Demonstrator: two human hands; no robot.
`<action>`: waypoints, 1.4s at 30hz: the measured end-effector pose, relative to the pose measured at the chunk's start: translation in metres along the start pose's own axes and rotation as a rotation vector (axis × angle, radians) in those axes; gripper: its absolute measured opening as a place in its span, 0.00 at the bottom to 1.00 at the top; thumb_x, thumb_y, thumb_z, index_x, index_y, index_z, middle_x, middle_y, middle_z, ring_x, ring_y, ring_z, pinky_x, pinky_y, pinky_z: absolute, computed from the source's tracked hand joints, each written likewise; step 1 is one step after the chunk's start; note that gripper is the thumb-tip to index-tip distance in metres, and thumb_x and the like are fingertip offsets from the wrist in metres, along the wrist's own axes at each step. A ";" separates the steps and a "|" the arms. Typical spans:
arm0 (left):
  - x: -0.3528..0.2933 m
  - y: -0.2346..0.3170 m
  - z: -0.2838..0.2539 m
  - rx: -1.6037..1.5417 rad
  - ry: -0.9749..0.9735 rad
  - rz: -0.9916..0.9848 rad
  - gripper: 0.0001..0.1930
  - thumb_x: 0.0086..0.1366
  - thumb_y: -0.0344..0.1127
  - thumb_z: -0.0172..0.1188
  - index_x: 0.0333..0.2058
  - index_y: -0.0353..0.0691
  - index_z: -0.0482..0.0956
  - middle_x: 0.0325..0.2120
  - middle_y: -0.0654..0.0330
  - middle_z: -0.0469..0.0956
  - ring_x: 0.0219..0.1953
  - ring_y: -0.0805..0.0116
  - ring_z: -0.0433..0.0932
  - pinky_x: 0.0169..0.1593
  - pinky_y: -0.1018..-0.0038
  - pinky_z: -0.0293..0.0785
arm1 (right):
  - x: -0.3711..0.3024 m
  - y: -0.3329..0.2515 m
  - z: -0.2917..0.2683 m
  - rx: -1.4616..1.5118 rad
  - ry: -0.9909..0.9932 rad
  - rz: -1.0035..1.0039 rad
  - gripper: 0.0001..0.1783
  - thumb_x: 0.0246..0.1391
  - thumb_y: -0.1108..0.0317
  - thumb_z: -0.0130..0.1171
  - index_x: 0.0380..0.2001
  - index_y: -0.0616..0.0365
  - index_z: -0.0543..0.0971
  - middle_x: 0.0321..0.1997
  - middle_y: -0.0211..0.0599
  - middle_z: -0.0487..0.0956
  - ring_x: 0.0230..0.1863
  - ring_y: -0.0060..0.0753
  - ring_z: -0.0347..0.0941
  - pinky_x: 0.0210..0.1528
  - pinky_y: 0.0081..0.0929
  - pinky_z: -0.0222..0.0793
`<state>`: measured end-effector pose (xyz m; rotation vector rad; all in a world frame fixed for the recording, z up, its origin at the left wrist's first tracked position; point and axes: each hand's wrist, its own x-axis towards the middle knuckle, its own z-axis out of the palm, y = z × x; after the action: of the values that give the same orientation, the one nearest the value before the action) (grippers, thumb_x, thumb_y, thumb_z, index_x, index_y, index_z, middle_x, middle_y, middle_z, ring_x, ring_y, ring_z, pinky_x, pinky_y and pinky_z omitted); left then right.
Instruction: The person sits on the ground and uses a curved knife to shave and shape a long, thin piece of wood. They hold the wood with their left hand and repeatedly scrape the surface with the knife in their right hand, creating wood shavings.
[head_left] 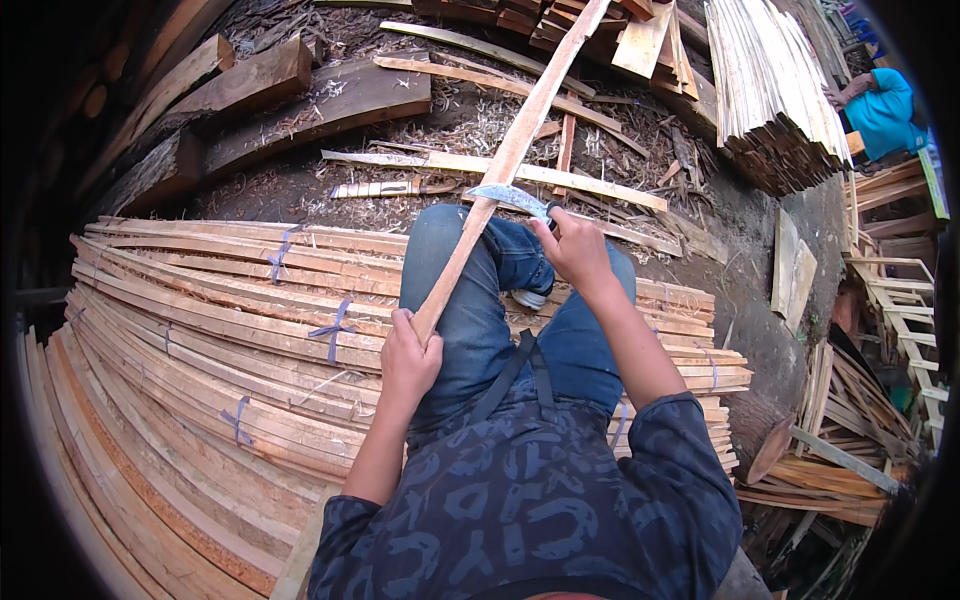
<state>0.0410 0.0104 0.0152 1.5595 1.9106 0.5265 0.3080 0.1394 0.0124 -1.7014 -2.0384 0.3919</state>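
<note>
Two hands at work, both bare. We see the left hand [412, 358] wrapped around the near end of a long wooden strip [535, 105], fingers closed on it. The strip slants up over the left leg of the jeans [440, 265], past the far edge of the bundles, and on over the littered ground [750, 280]; whether it touches the leg, we cannot tell. The right hand [580, 250] is closed around the dark handle of a knife [508, 196]; the curved blade lies across the strip, just beyond the knees.

We note bundles [230, 350] of similar strips to both sides of the legs, bound with purple ties [332, 328]. Beyond their far edge, a narrow pale-and-brown object [385, 189] lies among shavings [300, 205]; its kind is unclear to us. Heavy beams [320, 112] occupy the ground's far left corner. Toward the far right edge stands a stack of thin boards [775, 95], and just beyond it we record a person in a teal shirt [890, 115].
</note>
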 end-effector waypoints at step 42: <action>0.058 -0.038 -0.042 -0.088 -0.364 0.134 0.14 0.45 0.27 0.49 0.34 0.36 0.63 0.19 0.49 0.66 0.24 0.53 0.66 0.31 0.63 0.63 | -0.024 0.044 -0.055 0.965 -0.060 0.382 0.13 0.64 0.65 0.53 0.40 0.66 0.77 0.16 0.32 0.73 0.19 0.18 0.69 0.23 0.22 0.65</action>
<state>-0.0217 0.0608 0.0099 1.6080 1.5000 0.3485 0.3768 0.1210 0.0337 -1.4002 -1.1707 1.3033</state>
